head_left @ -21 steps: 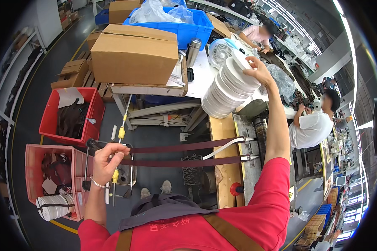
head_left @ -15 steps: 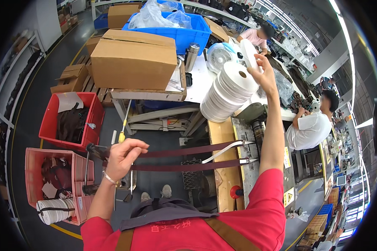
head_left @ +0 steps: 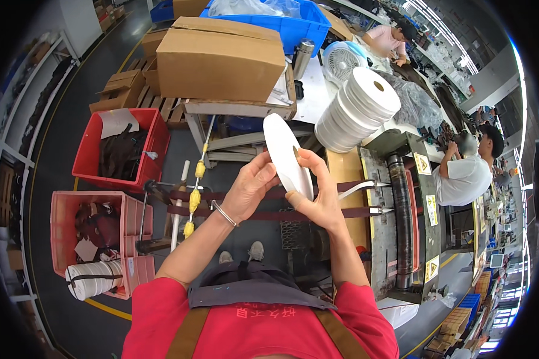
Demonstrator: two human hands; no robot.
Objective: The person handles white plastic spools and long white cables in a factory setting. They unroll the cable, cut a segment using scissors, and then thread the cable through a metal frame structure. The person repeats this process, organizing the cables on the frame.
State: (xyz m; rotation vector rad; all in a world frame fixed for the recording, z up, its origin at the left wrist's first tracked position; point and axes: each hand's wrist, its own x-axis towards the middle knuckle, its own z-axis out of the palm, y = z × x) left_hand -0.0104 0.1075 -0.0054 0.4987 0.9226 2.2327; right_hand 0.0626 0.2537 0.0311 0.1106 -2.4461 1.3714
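A flat white disc-shaped roll of tape (head_left: 279, 143) is tilted up on edge in front of my chest. My right hand (head_left: 322, 197) grips its right side, fingers by the centre hole and thumb at the lower edge. Curled fingers of my left hand (head_left: 248, 186) meet its left edge; their tips are partly hidden. Beyond my right hand stands a stack of similar white rolls (head_left: 354, 113). Below my hands, two dark maroon straps (head_left: 352, 212) run across to metal clips at a machine with a dark roller (head_left: 404, 221). A white strip (head_left: 352, 191) lies between them.
At left stand a red crate (head_left: 159, 140) and a pink crate (head_left: 139, 209). A cardboard box (head_left: 221, 63), a blue bin (head_left: 308, 27), a steel flask (head_left: 303, 57) and a fan (head_left: 343, 60) sit ahead. Yellow-knobbed rod (head_left: 194, 200) rises left. Two co-workers (head_left: 461, 179) are at right, another farther off.
My right hand has brought the white roll from above the stack down and left to my chest. My left hand has moved right and up to meet it. The view has shifted.
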